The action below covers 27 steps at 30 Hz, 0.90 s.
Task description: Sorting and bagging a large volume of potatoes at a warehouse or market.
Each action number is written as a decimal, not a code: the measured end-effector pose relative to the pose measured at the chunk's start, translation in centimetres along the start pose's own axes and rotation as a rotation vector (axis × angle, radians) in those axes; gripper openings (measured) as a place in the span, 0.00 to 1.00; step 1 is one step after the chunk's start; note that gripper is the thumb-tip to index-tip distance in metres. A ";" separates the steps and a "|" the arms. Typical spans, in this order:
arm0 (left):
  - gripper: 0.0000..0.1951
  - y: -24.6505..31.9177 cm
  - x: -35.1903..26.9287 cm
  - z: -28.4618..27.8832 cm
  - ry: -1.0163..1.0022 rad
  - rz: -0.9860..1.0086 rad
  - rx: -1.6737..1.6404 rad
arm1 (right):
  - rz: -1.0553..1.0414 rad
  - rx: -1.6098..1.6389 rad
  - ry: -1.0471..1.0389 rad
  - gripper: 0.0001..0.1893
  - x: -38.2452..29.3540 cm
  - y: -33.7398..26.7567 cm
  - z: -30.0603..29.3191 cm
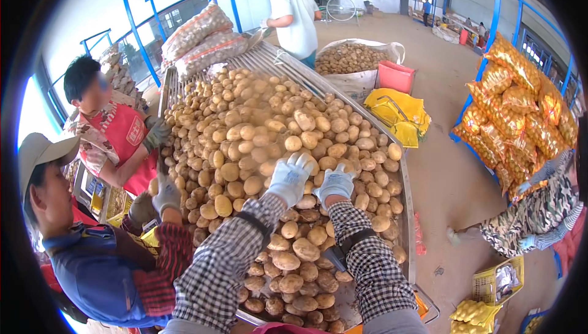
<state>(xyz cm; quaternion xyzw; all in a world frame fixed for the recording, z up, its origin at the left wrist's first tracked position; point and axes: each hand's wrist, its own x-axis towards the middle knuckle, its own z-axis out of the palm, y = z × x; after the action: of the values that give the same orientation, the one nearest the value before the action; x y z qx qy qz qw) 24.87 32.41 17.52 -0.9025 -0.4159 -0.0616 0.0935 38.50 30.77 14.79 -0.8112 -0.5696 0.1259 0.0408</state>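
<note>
A large heap of potatoes [239, 145] covers the metal sorting table [407, 205] in front of me. My left hand [290, 177], in a pale blue-grey work glove, rests on the heap with its fingers spread over the potatoes. Beside it on the right, my right hand [335, 181] wears a matching glove and also touches the potatoes, fingers apart. What lies under both palms is hidden. Around my hands the potatoes look dusty, some with soil on their skins.
Two co-workers stand along the left side, one with a gloved hand [166, 194] at the heap. Filled mesh sacks [197, 35] lie at the table's far end. To the right are a bulk bag of potatoes [351, 58], yellow sacks [397, 113] and a yellow crate [498, 281].
</note>
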 end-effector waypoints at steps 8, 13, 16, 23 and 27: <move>0.22 2.2 5.8 0.1 -0.465 -0.160 0.187 | -0.150 0.115 -0.010 0.34 -2.2 3.8 0.6; 0.28 2.4 1.5 -0.5 -0.429 -0.027 -0.036 | -0.165 0.467 0.189 0.34 -5.0 8.4 2.8; 0.31 3.6 -4.0 1.1 -0.307 -0.053 -0.384 | -0.215 0.913 0.222 0.32 -6.9 10.2 4.2; 0.26 7.1 -17.2 4.2 -0.255 -0.818 -2.649 | -0.153 2.346 -0.404 0.35 -16.9 7.7 8.1; 0.31 6.9 -23.5 2.9 -0.347 -0.711 -2.987 | -0.120 2.141 -0.559 0.35 -21.4 5.3 8.8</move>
<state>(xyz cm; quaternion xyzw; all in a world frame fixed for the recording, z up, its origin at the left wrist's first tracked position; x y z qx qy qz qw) 15.04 11.23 9.43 -0.0248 -0.1694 -0.3237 -0.9305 34.27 8.26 8.58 -0.2709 -0.1943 0.7296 0.5971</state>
